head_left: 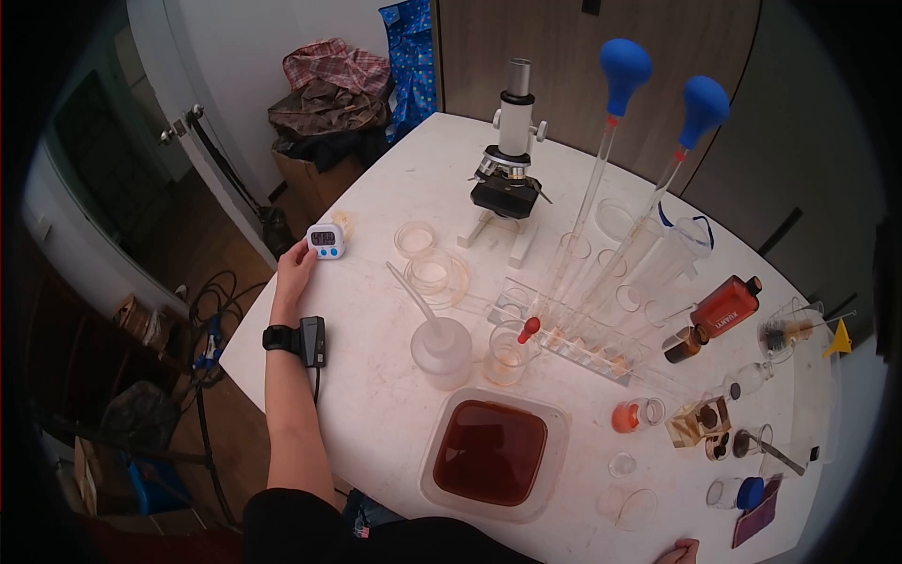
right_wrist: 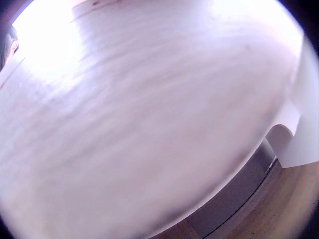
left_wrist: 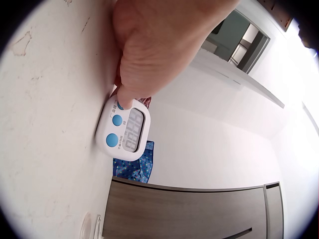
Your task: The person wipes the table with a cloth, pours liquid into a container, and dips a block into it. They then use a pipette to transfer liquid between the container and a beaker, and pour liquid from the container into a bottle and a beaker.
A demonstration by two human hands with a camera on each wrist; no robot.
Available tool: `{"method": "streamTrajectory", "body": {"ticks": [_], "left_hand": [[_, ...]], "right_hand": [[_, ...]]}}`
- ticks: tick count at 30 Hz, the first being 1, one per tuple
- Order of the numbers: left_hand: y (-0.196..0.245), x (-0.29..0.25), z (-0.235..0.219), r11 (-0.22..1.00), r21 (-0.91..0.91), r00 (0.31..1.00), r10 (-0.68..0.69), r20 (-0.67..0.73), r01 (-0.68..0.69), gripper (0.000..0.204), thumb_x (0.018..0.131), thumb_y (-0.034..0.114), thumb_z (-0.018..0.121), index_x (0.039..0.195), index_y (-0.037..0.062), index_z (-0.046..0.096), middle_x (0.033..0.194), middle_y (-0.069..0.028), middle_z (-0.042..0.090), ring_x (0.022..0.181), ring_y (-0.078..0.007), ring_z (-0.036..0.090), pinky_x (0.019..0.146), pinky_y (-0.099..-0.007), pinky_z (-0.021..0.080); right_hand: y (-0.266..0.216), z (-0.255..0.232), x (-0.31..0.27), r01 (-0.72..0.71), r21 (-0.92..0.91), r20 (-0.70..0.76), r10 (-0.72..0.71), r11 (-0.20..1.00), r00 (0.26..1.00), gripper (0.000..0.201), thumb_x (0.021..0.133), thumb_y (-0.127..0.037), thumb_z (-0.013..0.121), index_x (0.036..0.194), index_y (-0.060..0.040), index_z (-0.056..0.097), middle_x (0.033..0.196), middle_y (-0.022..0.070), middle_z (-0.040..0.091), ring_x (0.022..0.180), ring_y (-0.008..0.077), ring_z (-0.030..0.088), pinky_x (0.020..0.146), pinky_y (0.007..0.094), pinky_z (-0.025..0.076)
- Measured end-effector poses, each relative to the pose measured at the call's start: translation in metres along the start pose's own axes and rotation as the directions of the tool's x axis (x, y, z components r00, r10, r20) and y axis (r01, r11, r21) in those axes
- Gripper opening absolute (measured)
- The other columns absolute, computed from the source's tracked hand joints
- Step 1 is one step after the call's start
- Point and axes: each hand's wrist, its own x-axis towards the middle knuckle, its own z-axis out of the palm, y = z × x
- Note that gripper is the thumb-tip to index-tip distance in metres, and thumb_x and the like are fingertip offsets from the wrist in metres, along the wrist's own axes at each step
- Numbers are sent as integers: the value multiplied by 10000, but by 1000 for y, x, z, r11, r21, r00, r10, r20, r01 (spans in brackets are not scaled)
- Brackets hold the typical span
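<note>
In the head view my left hand (head_left: 295,271) is at the far left of the white table, at a small white digital timer (head_left: 326,242) with blue buttons. The left wrist view shows the thumb (left_wrist: 125,96) on one end button of the timer (left_wrist: 123,127), with the other fingers behind the thumb and mostly hidden. The display faces away from the tabletop. Only part of my right hand (head_left: 680,553) shows, at the bottom edge of the head view by the table's near side, fingers loosely curled and nothing visible in them.
A microscope (head_left: 512,160) stands at the back. Two pipettes with blue bulbs (head_left: 626,75) rise from the test tube rack (head_left: 564,334). Nearer are a wash bottle (head_left: 442,352), a beaker (head_left: 505,362) and a tub of dark red-brown liquid (head_left: 494,453). Bottles and jars crowd the right side, including a red bottle (head_left: 728,305).
</note>
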Motion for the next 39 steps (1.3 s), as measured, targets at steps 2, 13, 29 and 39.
{"method": "streamTrajectory", "body": {"ticks": [2,13,29,39], "left_hand": [[1,0,0,1000,-6,1000,-1,0,1,342,848,73,562,1174,-27,555,937,-36,638,830,-84,557,743,-218,443],[-9,4,0,999,2,999,34,-9,-34,318,846,70,568,1146,-36,568,913,-43,643,812,-88,564,736,-226,450],[-11,6,0,998,47,999,46,-20,-45,315,842,73,577,1138,-33,572,897,-53,650,796,-94,570,730,-235,456],[-7,4,0,997,56,999,49,-16,-48,303,846,75,572,1126,-42,572,898,-59,647,799,-100,572,734,-237,455]], "right_hand": [[-1,0,0,-6,6,4,6,1000,1000,190,729,50,420,728,31,609,674,227,595,638,373,567,657,421,469],[-1,0,0,1,-6,4,-1,1000,1000,188,727,54,414,728,39,602,674,230,586,638,371,557,662,416,467],[3,2,-1,-21,18,5,21,1000,1000,186,732,51,417,735,44,603,664,232,581,629,364,550,661,412,466],[-2,0,0,-22,10,8,22,1000,1000,185,726,51,420,734,42,605,669,232,586,639,369,558,666,413,468]]}}
